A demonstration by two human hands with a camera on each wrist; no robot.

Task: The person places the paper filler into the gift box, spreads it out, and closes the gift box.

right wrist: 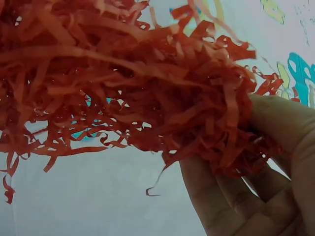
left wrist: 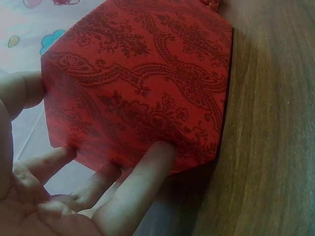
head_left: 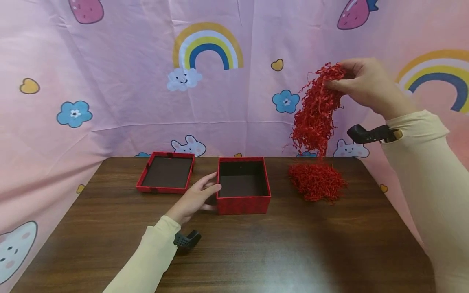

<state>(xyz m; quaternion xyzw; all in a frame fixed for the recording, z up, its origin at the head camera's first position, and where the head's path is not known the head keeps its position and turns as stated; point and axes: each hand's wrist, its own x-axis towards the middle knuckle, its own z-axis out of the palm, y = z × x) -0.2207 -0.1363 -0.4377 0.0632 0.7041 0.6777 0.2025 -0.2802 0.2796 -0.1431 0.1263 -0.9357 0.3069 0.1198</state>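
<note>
High over the right side of the table, my right hand [head_left: 360,83] grips a long bunch of red shredded paper [head_left: 316,116] that hangs down in loose strands. The right wrist view shows its crinkled strips [right wrist: 123,73] between thumb and fingers. Below it, a pile of the same paper [head_left: 318,181] lies on the table. My left hand [head_left: 194,199] rests against the left side of a red box [head_left: 243,205], which stands with its dark inside facing up. Spread fingers [left wrist: 140,189] touch its patterned red wall [left wrist: 142,83] in the left wrist view.
A red-rimmed lid [head_left: 163,189] with a dark inside lies upturned left of the box. Everything stands on a dark wooden table [head_left: 234,252]. Behind the table hangs a pink cloth [head_left: 135,61] with rainbows, flowers and hearts.
</note>
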